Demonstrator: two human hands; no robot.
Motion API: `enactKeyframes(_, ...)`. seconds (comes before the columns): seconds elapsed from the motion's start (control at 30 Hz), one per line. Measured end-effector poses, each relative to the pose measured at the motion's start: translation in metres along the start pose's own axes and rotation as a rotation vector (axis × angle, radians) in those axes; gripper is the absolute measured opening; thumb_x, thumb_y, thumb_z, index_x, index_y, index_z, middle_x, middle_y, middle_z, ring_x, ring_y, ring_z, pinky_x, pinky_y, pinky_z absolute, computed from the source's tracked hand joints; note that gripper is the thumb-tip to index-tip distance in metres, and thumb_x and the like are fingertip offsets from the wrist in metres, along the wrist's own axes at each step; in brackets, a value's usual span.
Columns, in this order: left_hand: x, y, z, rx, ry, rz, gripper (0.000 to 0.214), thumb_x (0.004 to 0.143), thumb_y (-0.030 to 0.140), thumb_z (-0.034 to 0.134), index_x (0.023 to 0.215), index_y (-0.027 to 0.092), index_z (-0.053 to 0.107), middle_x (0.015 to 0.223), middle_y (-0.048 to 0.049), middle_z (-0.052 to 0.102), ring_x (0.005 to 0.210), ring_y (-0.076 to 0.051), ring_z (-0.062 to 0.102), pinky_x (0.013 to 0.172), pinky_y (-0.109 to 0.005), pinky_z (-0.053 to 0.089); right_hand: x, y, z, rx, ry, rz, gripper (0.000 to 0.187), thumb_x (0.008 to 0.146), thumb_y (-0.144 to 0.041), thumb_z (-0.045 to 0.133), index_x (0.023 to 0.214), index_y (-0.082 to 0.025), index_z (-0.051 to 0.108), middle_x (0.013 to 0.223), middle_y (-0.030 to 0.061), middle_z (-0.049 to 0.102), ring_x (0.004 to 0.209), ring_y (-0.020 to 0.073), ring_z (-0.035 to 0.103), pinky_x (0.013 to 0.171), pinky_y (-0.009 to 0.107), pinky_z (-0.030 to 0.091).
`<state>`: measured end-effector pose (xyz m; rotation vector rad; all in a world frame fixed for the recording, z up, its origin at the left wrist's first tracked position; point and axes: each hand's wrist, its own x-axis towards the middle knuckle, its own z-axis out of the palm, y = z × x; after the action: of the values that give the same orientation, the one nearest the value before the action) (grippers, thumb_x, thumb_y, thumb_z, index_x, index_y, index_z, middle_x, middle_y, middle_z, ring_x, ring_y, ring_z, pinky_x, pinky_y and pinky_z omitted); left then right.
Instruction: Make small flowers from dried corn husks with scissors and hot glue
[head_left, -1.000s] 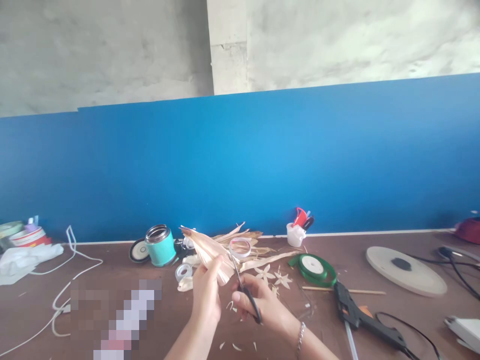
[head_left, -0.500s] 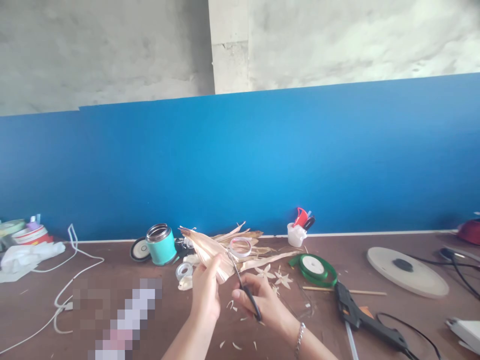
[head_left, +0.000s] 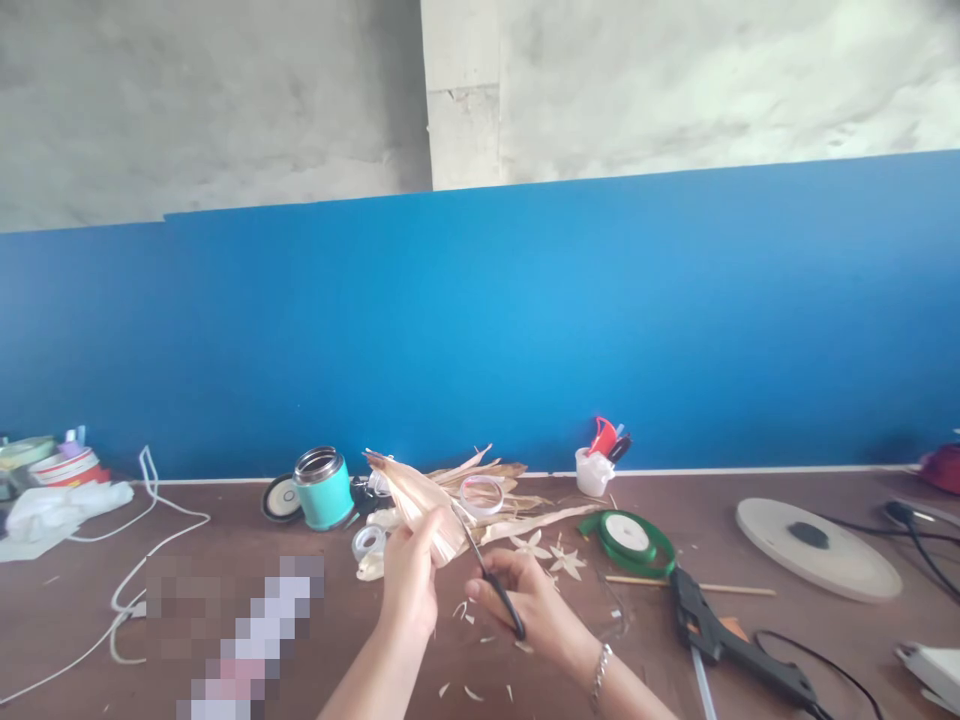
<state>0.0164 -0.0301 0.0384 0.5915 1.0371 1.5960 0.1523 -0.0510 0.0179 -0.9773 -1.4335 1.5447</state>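
My left hand (head_left: 410,580) is closed around the base of a dried, tan corn husk leaf (head_left: 411,495) that points up and to the left. My right hand (head_left: 525,600) grips black-handled scissors (head_left: 491,580), whose blades reach up to the husk's lower edge. Small husk clippings (head_left: 469,690) lie on the brown table (head_left: 300,540) below both hands. Cut husk flower shapes (head_left: 551,555) sit just right of the hands.
Behind the hands lie a husk pile (head_left: 495,480), tape rolls (head_left: 480,495), a teal jar (head_left: 324,488) and a white cup of tools (head_left: 596,465). Green ribbon spool (head_left: 628,537), black glue gun (head_left: 720,635), round board (head_left: 817,548) to the right. White cable (head_left: 142,560) on the left.
The scissors and right hand have shifted slightly along the husk's edge. A few more clippings lie on the table. The left hand holds the husk as before.
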Motion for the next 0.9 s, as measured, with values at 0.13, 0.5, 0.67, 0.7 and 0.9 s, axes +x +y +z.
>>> enactKeyframes(0.13,0.0014,-0.0004,-0.0014,0.005,-0.010,-0.002,0.023,0.059,0.027,0.074,0.074,0.012,0.064,0.060,-0.0008,0.063,0.059,-0.014,0.059,0.055,-0.022,0.043,0.0006,0.0024,-0.0015,-0.007,-0.003,0.012,0.042,0.063,-0.052,0.070,0.069,-0.017,0.048,0.039,-0.0111,0.038,0.033,0.0028,0.026,0.034,0.017,0.019)
enactKeyframes(0.5,0.0003,0.0029,-0.0003,-0.014,-0.001,-0.027,0.025,0.054,0.026,0.077,0.070,0.011,0.065,0.061,-0.0021,0.066,0.058,-0.014,0.060,0.055,-0.023,0.044,-0.0012,-0.0041,-0.0027,-0.079,0.014,0.025,0.039,0.062,-0.047,0.073,0.065,-0.017,0.048,0.040,-0.0106,0.037,0.036,0.0028,0.027,0.035,0.017,0.019)
enactKeyframes(0.67,0.0044,0.0012,-0.0016,0.001,-0.020,-0.019,0.026,0.054,0.026,0.076,0.072,0.010,0.066,0.062,-0.0031,0.067,0.060,-0.016,0.062,0.056,-0.023,0.044,-0.0003,-0.0035,-0.0040,-0.120,0.048,0.016,0.039,0.060,-0.046,0.075,0.066,-0.016,0.051,0.047,-0.0090,0.039,0.040,0.0030,0.027,0.037,0.017,0.019)
enactKeyframes(0.7,0.0053,0.0008,-0.0021,0.002,-0.024,-0.017,0.026,0.054,0.026,0.076,0.072,0.010,0.065,0.062,-0.0034,0.067,0.060,-0.016,0.062,0.056,-0.024,0.044,-0.0002,-0.0032,-0.0041,-0.125,0.051,0.018,0.039,0.060,-0.046,0.075,0.066,-0.016,0.050,0.047,-0.0089,0.039,0.040,0.0030,0.027,0.037,0.018,0.019)
enactKeyframes(0.9,0.0048,0.0007,-0.0025,0.013,-0.017,-0.022,0.025,0.055,0.025,0.075,0.072,0.011,0.064,0.062,-0.0022,0.066,0.059,-0.015,0.062,0.055,-0.022,0.044,-0.0004,-0.0023,-0.0029,-0.118,0.052,0.040,0.040,0.061,-0.048,0.073,0.066,-0.017,0.049,0.043,-0.0098,0.038,0.037,0.0031,0.028,0.036,0.017,0.020)
